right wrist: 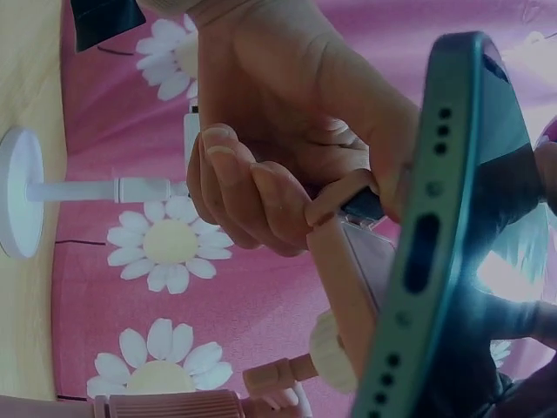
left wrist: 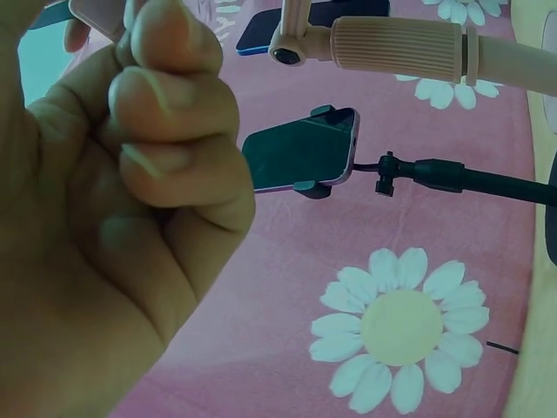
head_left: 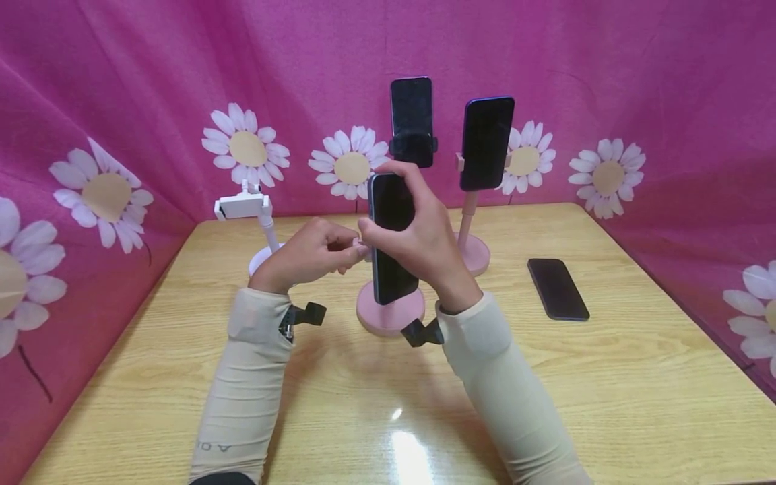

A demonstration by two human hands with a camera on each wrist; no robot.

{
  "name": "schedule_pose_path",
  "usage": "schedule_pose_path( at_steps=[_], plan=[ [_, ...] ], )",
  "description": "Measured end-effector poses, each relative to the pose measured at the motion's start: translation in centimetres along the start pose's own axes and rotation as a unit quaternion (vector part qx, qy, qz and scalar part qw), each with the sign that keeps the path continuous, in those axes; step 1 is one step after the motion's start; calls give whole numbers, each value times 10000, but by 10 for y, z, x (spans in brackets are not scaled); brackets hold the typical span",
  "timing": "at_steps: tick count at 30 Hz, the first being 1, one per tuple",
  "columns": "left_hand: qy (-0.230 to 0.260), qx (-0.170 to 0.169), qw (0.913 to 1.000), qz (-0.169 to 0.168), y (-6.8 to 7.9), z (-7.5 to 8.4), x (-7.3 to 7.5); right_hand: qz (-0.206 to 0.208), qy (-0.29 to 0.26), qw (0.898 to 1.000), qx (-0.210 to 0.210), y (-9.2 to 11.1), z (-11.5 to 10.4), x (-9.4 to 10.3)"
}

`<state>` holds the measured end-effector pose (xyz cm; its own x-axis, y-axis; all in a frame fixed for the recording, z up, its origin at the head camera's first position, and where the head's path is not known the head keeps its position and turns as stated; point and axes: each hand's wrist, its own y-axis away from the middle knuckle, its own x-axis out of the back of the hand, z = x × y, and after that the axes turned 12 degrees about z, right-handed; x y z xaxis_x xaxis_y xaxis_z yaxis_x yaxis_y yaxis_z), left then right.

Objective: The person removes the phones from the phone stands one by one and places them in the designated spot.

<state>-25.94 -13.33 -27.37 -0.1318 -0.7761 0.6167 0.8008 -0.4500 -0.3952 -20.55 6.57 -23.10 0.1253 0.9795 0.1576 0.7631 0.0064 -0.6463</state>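
My right hand (head_left: 427, 236) grips a dark-screened phone (head_left: 393, 276) by its edges, with the phone upright in front of a pink phone stand (head_left: 388, 325). My left hand (head_left: 309, 252) is at the phone's left side, its thumb and fingers pinching one arm of the stand's pink clamp. In the right wrist view, the phone's bottom edge (right wrist: 424, 252) with its charging port is close to the clamp (right wrist: 335, 279), and the clamp looks tilted. Whether the phone touches the clamp's back plate I cannot tell. In the left wrist view my left fingers (left wrist: 174, 104) are curled, and the pinched part is mostly hidden.
Behind stand a black holder with a phone (head_left: 412, 111) and another pink stand (head_left: 467, 222) bearing a blue-edged phone (head_left: 487, 145). A white stand (head_left: 242, 205) is at the left. One more phone (head_left: 558, 289) lies flat on the wooden table (head_left: 606, 391) at the right.
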Motion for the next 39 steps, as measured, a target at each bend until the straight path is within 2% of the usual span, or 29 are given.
schedule_pose_path(
  at_steps=[2,4,8,18,24,29,39],
  plan=[
    [-65,-9,10000,-12,0,1,0,-6,28,10000,-6,0,-1,0],
    [-93,0,10000,-22,0,2,0,-27,14,10000,-47,2,-12,1],
    [-90,44,9999,-60,0,3,0,-81,-64,9999,-3,3,-11,0],
    [89,441,9989,-130,1,5,-1,-154,-157,9968,769,3,-7,-7],
    [288,625,9975,-185,2,6,2,-207,-272,9948,955,2,-6,-7],
    [343,625,9973,-196,2,6,2,-217,-400,9942,971,3,-9,-5],
    [259,616,9973,-303,1,6,1,151,-387,9921,1181,5,-20,8]
  ],
)
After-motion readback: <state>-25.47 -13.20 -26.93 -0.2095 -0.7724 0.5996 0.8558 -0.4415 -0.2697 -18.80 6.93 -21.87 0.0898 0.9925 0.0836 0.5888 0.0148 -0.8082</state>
